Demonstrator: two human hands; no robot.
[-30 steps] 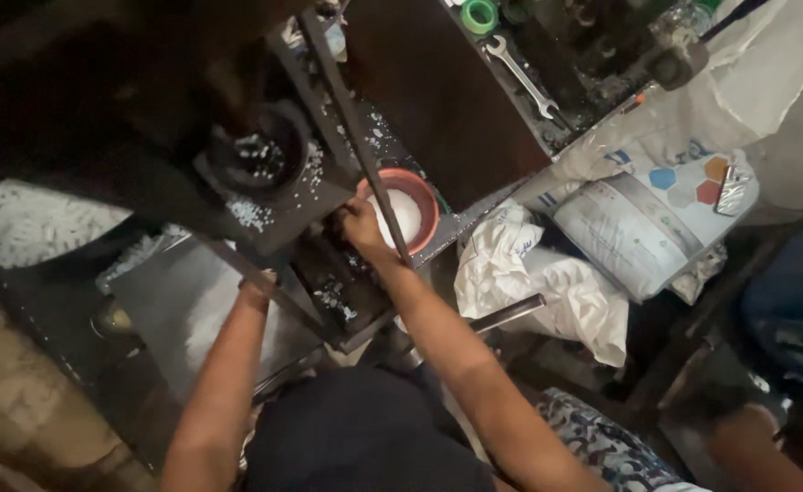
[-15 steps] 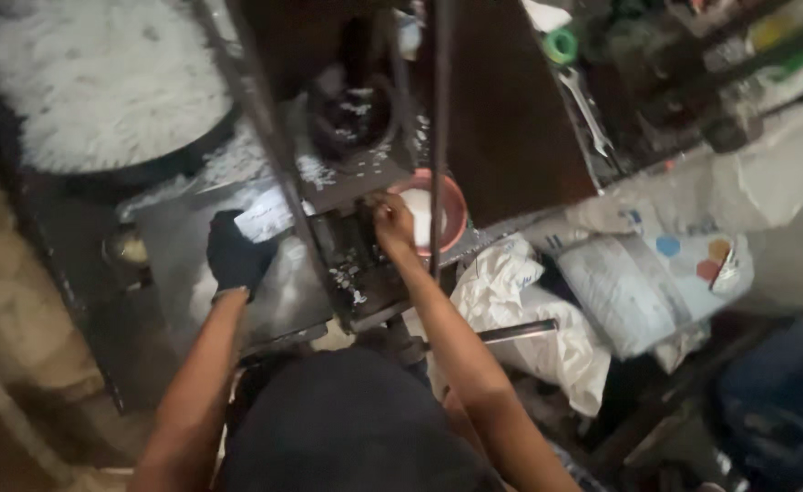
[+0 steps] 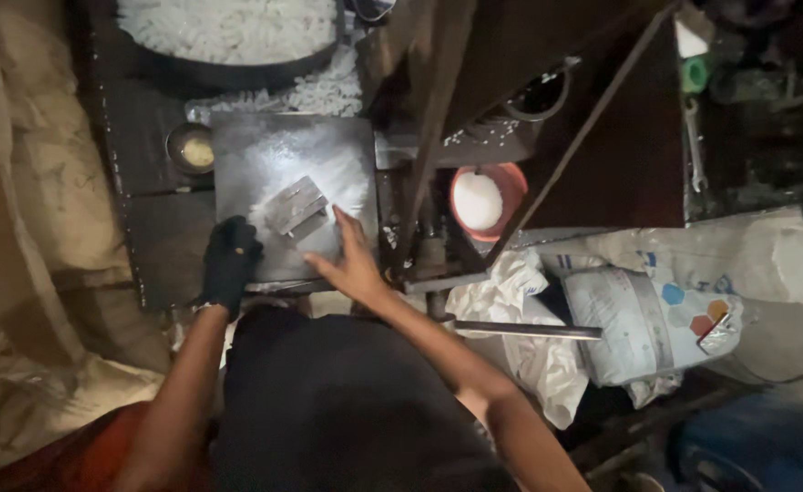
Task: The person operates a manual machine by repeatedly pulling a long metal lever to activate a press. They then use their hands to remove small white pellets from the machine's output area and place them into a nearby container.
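A dusty steel plate (image 3: 265, 155) lies on the dark bench, with a small rectangular metal block (image 3: 295, 206) on it amid white powder. My left hand (image 3: 229, 260), in a black glove, rests at the plate's near left edge, fingers curled, close to the block. My right hand (image 3: 351, 259) is bare and lies flat with fingers spread on the plate's near right corner, just right of the block. Neither hand grips anything that I can see.
A large dark pan of white pieces (image 3: 228, 36) sits at the far edge, a small metal cup (image 3: 192, 148) left of the plate. A red bowl of white powder (image 3: 483, 200) stands right, behind slanted steel bars (image 3: 429, 155). Printed sacks (image 3: 647, 319) lie at right.
My right hand left the red bowl and came left onto the steel plate. The gloved left hand slid to the plate's near edge. The view swung left, showing more of the pan.
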